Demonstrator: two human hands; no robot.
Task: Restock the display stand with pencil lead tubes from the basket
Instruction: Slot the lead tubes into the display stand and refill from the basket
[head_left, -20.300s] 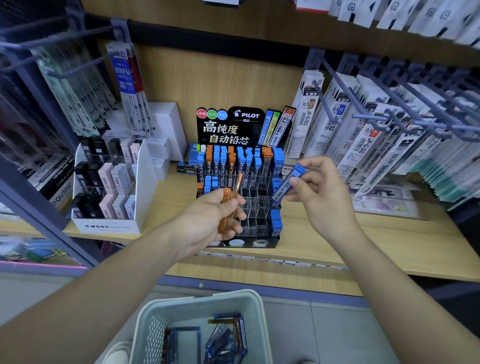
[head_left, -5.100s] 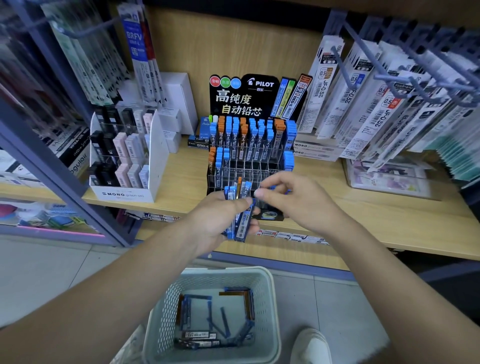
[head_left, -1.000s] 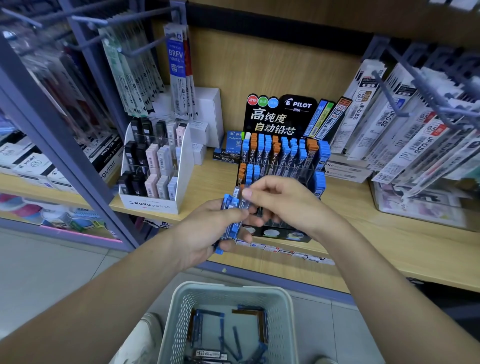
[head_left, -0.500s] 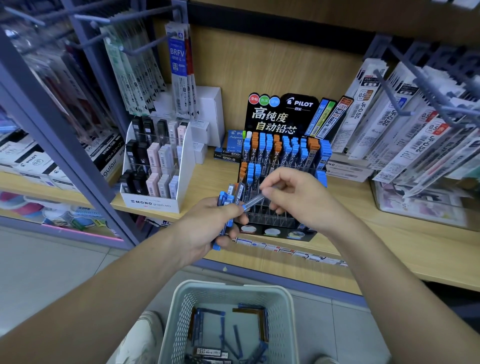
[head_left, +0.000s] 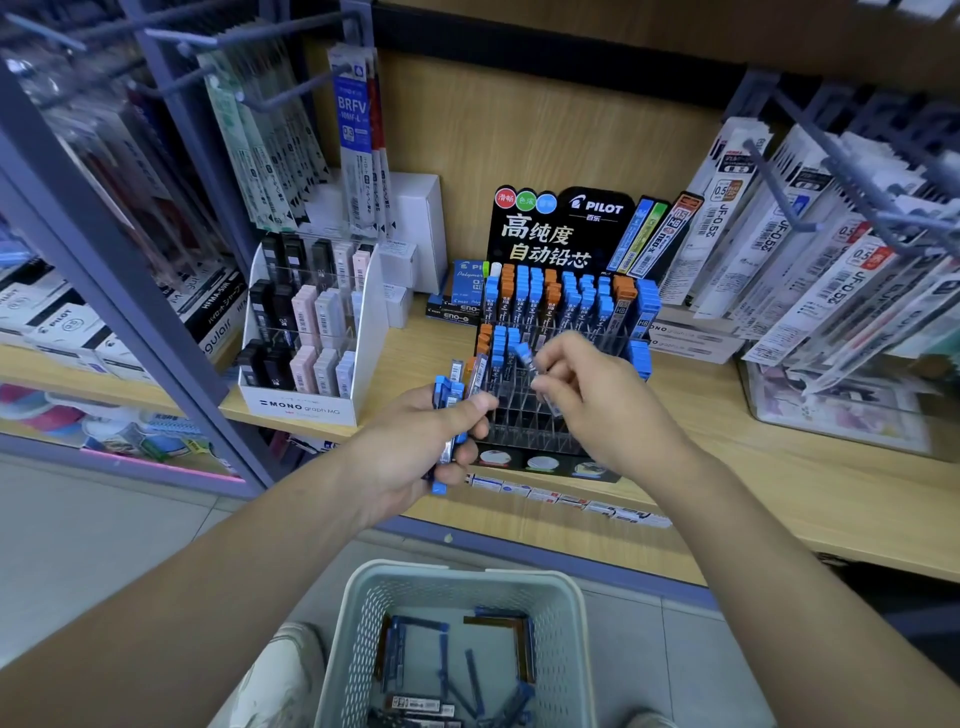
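Two hands are up in front of the display stand (head_left: 561, 228), a black one that sits on the wooden shelf (head_left: 779, 467). The left hand (head_left: 410, 452) has its fingers curled tight round a bunch of lead tubes (head_left: 454, 395). I count about five in the bunch, but they overlap, so I am not sure. Two blue caps and one orange cap stick out on top. The right hand (head_left: 597, 405) pinches one single tube (head_left: 531, 366) with a blue cap between thumb and fingers. That tube is tilted and hangs just over the clear slots in the middle of the stand, near the bunch but apart from it.

The back row of the stand holds about ten tubes standing up. Most have blue caps and three have orange ones. The next row has three tubes at its left end: one orange and two blue. The sign on top has three round dots: red, green and blue.

One pale basket (head_left: 457, 577) sits down low between the two arms. The tubes in the basket (head_left: 441, 670) lie flat in a heap, blue ones and a few brown. They cross each other too much to count.

Left of the black stand is one white stand (head_left: 306, 408) with three rows of small cases. Long refill packs (head_left: 769, 244) hang on hooks at both sides.
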